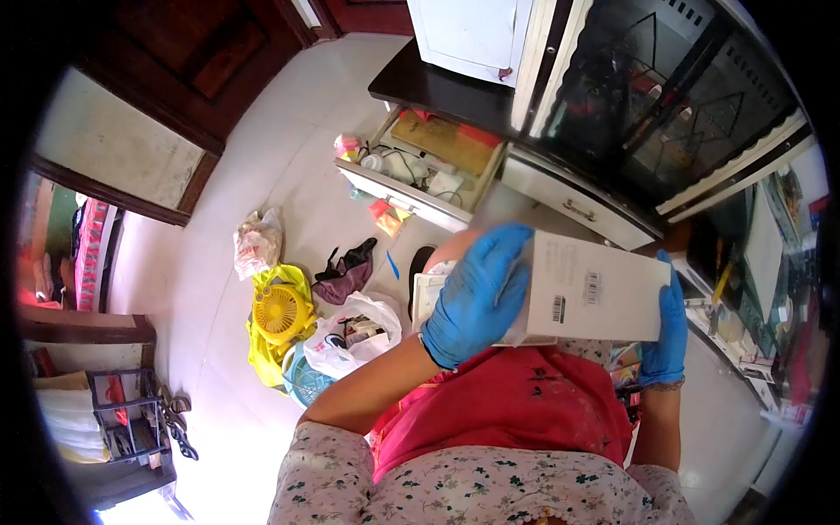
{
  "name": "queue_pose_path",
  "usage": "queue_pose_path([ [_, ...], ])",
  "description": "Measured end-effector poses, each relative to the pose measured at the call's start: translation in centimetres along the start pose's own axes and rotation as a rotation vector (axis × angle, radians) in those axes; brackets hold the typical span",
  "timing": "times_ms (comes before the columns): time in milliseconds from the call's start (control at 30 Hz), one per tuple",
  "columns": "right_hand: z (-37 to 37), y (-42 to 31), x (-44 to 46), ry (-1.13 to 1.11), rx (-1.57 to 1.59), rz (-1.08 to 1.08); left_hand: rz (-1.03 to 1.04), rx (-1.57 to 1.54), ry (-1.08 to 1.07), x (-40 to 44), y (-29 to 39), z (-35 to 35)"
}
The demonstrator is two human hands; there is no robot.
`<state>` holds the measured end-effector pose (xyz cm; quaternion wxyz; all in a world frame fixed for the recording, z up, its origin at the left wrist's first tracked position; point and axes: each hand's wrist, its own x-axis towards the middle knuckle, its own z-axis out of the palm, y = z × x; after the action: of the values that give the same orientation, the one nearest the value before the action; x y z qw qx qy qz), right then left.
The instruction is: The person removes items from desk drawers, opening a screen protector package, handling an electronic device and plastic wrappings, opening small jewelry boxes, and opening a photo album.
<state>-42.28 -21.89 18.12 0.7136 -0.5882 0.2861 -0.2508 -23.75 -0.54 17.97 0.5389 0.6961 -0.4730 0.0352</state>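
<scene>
Above my lap is a white cardboard box (pixel 604 293) with printed text and barcodes on the side facing me. My left hand (pixel 479 293), in a blue glove, is closed at the box's left end, its fingers bent over the edge. My right hand (pixel 668 328), also gloved in blue, grips the opposite end, with part of its fingers hidden behind the box. Beneath the left hand a white boxy object (pixel 428 296) shows in part; I cannot make out what it is.
An open drawer (pixel 411 208) full of small items juts out ahead. On the floor to the left lie a yellow fan (pixel 284 312), a white plastic bag (pixel 357 328) with things inside, a teal basket (pixel 306 382) and a dark cloth (pixel 346 273). A glass-fronted cabinet (pixel 665 96) stands ahead right.
</scene>
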Motion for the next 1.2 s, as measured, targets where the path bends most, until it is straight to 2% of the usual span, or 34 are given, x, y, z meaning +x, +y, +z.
queue_pose_path([
  [133, 0.7, -0.8, -0.7, 0.042, -0.018, 0.026, -0.062, 0.0, 0.015, -0.3, -0.1, 0.8],
  [267, 0.5, -0.6, -0.7, 0.083, 0.009, -0.002, -0.207, -0.129, -0.031, -0.4, 0.0, 0.6],
  [333, 0.2, -0.9, -0.8, 0.033, -0.006, 0.007, -0.242, -0.142, -0.061, -0.7, -0.2, 0.2],
  [400, -0.1, -1.0, -0.8, -0.016, -0.02, 0.016, -0.279, -0.251, -0.247, -1.4, -0.7, 0.0],
  [433, -0.2, -1.0, -0.7, -0.023, -0.03, -0.005, -0.28, -0.251, -0.246, -1.4, -0.8, 0.0],
  [500, -0.4, -1.1, -0.7, -0.032, -0.041, -0.025, -0.122, -0.269, -0.301, -1.0, -0.5, -0.2],
  [533, -0.5, -1.1, -0.6, -0.01, -0.03, -0.01, -0.123, -0.269, -0.301, -0.8, -0.1, -0.5],
  [600, -1.4, -0.8, -0.3, 0.013, -0.021, 0.011, -0.362, -0.489, -0.24, -0.5, 0.7, -1.5],
  [667, -3.6, 0.2, 0.3, 0.148, -0.056, 0.057, -0.24, -0.327, -0.051, -0.1, -0.8, -2.7],
  [733, -4.8, 0.3, 0.7, 0.071, -0.02, -0.012, -0.324, -0.194, 0.019, -0.7, -2.3, -5.5],
  [800, -6.4, 0.9, 0.8, 0.194, -0.031, 0.005, -0.435, 0.007, 0.094, -2.9, -4.5, -7.2],
  [833, -6.8, 1.3, 0.8, 0.248, -0.035, -0.007, -0.532, 0.031, 0.154, -4.2, -5.1, -7.3],
  [867, -7.5, 1.7, 0.6, 0.252, -0.034, -0.004, -0.533, 0.031, 0.149, -6.2, -6.1, -7.2],
  [933, -8.9, 2.7, 0.7, 0.258, 0.009, 0.068, -0.853, -0.124, 0.012, -9.2, -7.4, -7.0],
  [967, -9.1, 3.1, 0.8, 0.262, 0.009, 0.068, -0.852, -0.125, 0.009, -9.7, -7.4, -6.7],
  [1033, -9.4, 3.7, 0.7, 0.196, 0.017, 0.061, -1.08, -0.374, -0.091, -9.1, -5.7, -5.5],
  [1067, -9.4, 3.9, 0.7, 0.196, 0.014, 0.061, -1.08, -0.376, -0.091, -8.6, -5.2, -4.9],
  [1133, -8.9, 3.9, 0.7, 0.168, 0.041, 0.081, -1.219, -0.531, 0.038, -7.8, -4.6, -4.0],
  [1200, -8.2, 3.5, 0.6, 0.157, 0.066, 0.088, -1.145, -0.638, 0.079, -8.2, -5.1, -3.9],
])
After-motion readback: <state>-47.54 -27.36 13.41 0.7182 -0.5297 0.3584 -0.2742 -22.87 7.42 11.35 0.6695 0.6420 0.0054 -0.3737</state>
